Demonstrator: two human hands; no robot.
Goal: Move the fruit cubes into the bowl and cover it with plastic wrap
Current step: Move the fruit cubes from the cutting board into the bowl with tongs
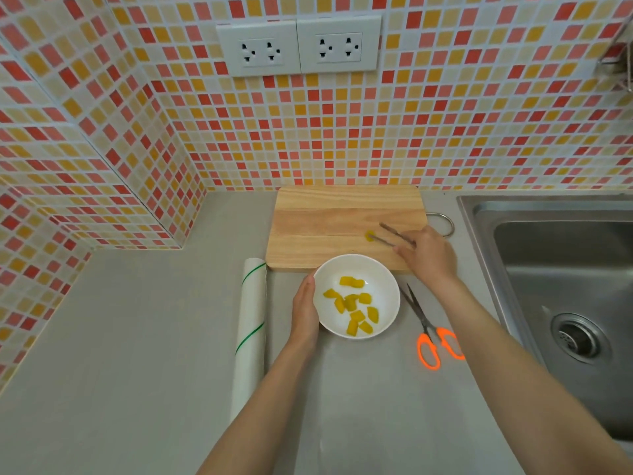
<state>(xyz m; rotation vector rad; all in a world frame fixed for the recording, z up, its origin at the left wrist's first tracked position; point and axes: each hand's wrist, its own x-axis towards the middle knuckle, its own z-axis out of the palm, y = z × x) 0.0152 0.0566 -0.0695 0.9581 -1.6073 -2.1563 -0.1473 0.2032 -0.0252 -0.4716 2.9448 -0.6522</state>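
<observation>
"On the wooden board (318,217), what is left?"

"Just one yellow fruit cube (369,235). I am seeing it near the right side of the board, and it is the only piece up there."

"Who is going for it?"

"My right hand (428,252) is. It is squeezing a pair of metal tongs (394,236), and the tongs are pointing left, away from my fingers. The cube is sitting right at the lower tip. I cannot tell if the tips are pinching it yet, because that part is blurry."

"Where is the bowl (387,282)?"

"It is sitting just below the board, toward me. So I think the cube is going to travel down and a little left. Lots of fruit pieces (352,308) are lying inside it."

"And the other hand?"

"My left hand (305,310) is cupping the left side of the bowl, fingers curled against it. It is farther from the cube."

"The wrap?"

"The plastic wrap roll (251,334) is lying long-ways left of the bowl. The scissors (428,334) are lying on the right."
</observation>
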